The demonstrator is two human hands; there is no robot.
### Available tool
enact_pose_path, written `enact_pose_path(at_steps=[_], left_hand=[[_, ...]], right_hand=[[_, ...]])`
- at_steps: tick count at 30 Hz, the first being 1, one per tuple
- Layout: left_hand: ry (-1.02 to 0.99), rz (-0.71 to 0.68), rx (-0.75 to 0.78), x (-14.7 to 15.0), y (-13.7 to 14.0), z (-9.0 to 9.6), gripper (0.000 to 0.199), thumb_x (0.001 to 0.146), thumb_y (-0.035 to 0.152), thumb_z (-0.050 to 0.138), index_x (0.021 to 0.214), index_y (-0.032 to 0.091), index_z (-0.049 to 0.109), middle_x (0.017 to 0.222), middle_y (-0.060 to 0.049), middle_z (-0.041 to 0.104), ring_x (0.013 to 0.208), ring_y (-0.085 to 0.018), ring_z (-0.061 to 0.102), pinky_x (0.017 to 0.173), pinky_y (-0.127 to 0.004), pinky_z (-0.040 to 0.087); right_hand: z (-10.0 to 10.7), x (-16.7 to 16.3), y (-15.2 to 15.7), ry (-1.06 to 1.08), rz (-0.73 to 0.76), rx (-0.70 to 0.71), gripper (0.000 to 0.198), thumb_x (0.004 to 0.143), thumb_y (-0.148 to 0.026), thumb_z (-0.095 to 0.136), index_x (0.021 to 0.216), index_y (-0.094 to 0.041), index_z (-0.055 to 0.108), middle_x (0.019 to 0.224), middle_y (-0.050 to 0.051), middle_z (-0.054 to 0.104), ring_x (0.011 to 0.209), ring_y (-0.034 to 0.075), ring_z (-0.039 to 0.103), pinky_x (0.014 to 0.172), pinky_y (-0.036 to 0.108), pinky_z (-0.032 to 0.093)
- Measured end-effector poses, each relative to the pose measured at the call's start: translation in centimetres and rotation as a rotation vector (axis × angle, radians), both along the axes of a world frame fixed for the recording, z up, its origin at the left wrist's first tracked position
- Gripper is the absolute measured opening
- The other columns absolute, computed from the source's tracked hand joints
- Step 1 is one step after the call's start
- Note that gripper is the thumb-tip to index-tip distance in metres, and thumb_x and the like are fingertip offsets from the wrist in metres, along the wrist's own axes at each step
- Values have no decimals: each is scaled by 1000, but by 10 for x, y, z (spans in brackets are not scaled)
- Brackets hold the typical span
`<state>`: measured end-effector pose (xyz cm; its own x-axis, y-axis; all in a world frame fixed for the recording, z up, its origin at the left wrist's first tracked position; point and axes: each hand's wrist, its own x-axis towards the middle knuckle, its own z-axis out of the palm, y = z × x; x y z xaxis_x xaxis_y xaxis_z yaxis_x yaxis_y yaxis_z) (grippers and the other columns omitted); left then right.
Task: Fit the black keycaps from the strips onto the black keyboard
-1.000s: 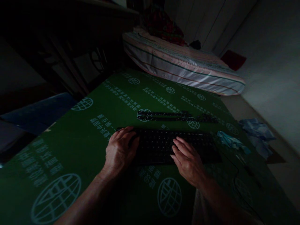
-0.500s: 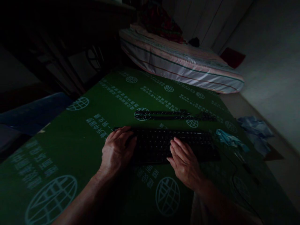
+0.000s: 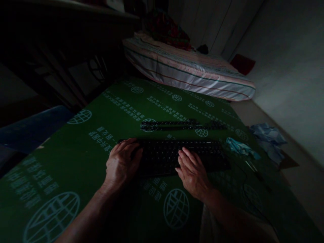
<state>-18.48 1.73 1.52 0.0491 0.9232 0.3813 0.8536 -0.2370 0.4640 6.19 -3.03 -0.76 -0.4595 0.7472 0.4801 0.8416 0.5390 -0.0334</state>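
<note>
A black keyboard (image 3: 162, 157) lies on the green table in front of me, in dim light. My left hand (image 3: 123, 160) grips its left end, with the fingers over the far edge and the thumb on the keys. My right hand (image 3: 191, 168) rests on the middle-right keys, fingers stretched out side by side. Just beyond the keyboard, loose black keycaps (image 3: 169, 125) stand in two long rows, with more scattered at their right end. To the right of the keyboard is a crumpled teal cloth (image 3: 241, 147).
Thin tools with pale shafts (image 3: 250, 166) and a dark cable (image 3: 244, 189) lie on the right of the printed green tabletop (image 3: 101, 114). Behind it stands a bed with a striped sheet (image 3: 187, 74). Bluish cloth (image 3: 268, 135) is at the right, and a blue seat (image 3: 37, 121) at the left.
The view has shifted slightly, so everything sits a little further left. Both hands keep about the same places on the keyboard.
</note>
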Motion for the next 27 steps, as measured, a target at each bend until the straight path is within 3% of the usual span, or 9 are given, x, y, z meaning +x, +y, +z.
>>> enact_pose_path(at_steps=[7, 19, 27], left_hand=[[45, -17, -5, -1, 1, 1, 37, 85, 41, 42, 93, 15, 67, 112, -14, 66, 107, -29, 59, 95, -44, 46], [47, -24, 8, -5, 2, -1, 37, 85, 43, 43, 95, 16, 66, 114, -13, 65, 105, -28, 59, 96, -44, 45], [41, -25, 9, -3, 1, 1, 36, 84, 43, 43, 94, 17, 66, 112, -13, 66, 104, -29, 60, 93, -45, 47]], right_hand=[[-3, -1, -2, 56, -2, 75, 25, 88, -23, 54, 108, -10, 62, 122, 17, 62, 126, 28, 47, 100, 49, 42], [3, 0, -1, 141, -32, 27, 20, 87, -23, 55, 103, -14, 63, 123, 17, 61, 126, 29, 46, 98, 50, 43], [2, 21, 11, 391, -157, 99, 22, 88, -20, 52, 106, -18, 63, 114, 14, 63, 117, 28, 53, 94, 50, 48]])
